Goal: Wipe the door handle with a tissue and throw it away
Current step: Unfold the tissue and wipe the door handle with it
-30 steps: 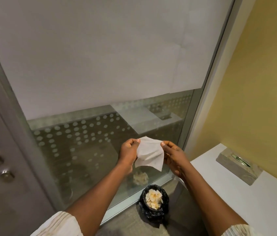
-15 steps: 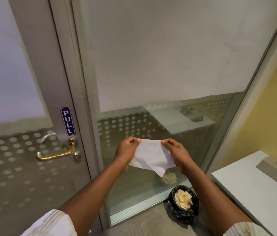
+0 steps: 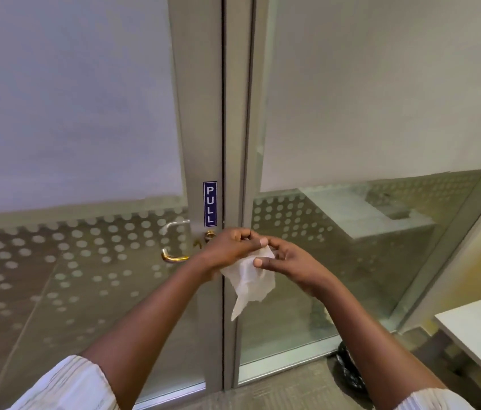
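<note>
Just beside the door handle (image 3: 174, 258), left hand (image 3: 227, 250) and right hand (image 3: 291, 261) pinch tissue (image 3: 251, 281) (dangling).

The view swings left, and the door handle (image 3: 174, 257), at the left edge a second ago, now sits just left of centre, with the left hand (image 3: 227, 247) overlapping its base. The tissue (image 3: 251, 279), earlier stretched flat between both hands, now hangs bunched, and the right hand (image 3: 289, 261) sits closer to the left. The bin (image 3: 347, 371) shifts to the lower right, half hidden behind the right forearm.
</note>
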{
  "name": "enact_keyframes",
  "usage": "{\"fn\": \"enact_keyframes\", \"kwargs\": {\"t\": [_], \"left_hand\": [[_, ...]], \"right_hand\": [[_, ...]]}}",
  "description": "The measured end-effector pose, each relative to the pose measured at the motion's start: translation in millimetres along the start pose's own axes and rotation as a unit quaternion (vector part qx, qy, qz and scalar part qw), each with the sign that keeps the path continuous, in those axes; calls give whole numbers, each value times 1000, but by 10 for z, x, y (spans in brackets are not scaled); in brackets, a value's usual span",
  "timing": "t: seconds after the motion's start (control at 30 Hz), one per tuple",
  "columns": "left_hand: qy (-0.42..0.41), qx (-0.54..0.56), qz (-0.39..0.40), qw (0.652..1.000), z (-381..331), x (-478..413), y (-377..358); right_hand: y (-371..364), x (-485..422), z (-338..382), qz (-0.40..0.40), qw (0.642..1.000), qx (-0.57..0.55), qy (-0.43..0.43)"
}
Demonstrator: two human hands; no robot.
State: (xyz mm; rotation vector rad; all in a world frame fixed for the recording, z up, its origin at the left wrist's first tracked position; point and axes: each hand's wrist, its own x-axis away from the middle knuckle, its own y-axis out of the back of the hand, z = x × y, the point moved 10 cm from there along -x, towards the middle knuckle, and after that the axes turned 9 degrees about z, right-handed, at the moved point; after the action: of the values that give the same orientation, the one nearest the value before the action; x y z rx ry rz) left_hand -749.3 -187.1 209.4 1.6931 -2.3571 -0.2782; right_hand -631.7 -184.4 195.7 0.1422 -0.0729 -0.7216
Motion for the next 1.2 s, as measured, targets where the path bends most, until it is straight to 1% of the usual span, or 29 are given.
{"fn": "enact_keyframes", "kwargs": {"t": [0.07,0.17,0.27,0.3,0.37,0.47,0.53,0.63,0.73,0.8,0.93,1.03,1.1,1.2], "left_hand": [[19,1,-12,1000,27,104,168],[77,-68,9,995,181,247,392],[149,-89,55,983,455,393,525],[159,-90,60,981,522,439,577],[152,-83,44,984,608,510,728],[104,10,-28,994,709,610,968],[67,81,-94,990,784,680,1104],[21,149,-208,967,929,779,1280],[-15,188,-282,941,1009,832,1336],[-14,165,-332,929,1041,853,1375],[34,27,-448,893,1121,939,1558],[51,-47,-467,881,1147,937,1638],[46,-91,-464,880,1129,917,1673],[42,-144,-452,879,1114,850,1747]], "right_hand": [[21,-54,19,-17,999,23,-16],[42,-216,49,-36,998,53,-21],[-19,-398,52,-24,1000,6,-8],[-14,-449,46,-26,1000,-2,-6],[30,-529,13,-35,999,-12,-8],[126,-629,-106,-49,998,-27,-17],[146,-690,-169,-55,998,-27,-14],[86,-815,-249,-43,998,-56,-3],[38,-911,-334,-44,995,-91,-6],[39,-972,-381,-59,993,-98,-7],[65,-1061,-420,-116,989,-86,1],[98,-1070,-464,-174,983,-56,-8],[116,-1065,-493,-207,978,-26,-24],[113,-1105,-550,-241,970,-12,-40]]}}
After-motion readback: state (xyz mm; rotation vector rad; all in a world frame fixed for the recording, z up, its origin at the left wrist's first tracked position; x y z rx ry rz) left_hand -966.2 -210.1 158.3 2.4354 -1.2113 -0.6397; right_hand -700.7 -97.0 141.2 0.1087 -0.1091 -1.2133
